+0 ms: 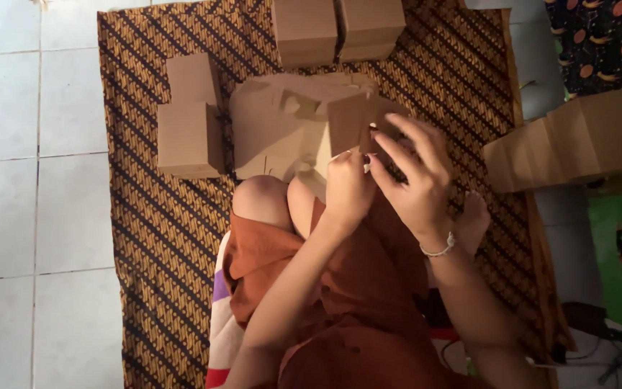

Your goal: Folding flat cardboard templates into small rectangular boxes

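- Cardboard piece (350,122), brown and partly folded, stands upright just beyond both hands, above the flat stack of blanks (275,130) on the patterned cloth (145,216).
- Left hand (347,189) pinches its near lower edge, fingers closed on it.
- Right hand (415,169) is alongside on the right, fingers spread and curling over the piece's right side, touching it.
- Folded boxes (190,119) sit to the left, more at the far edge (336,29).
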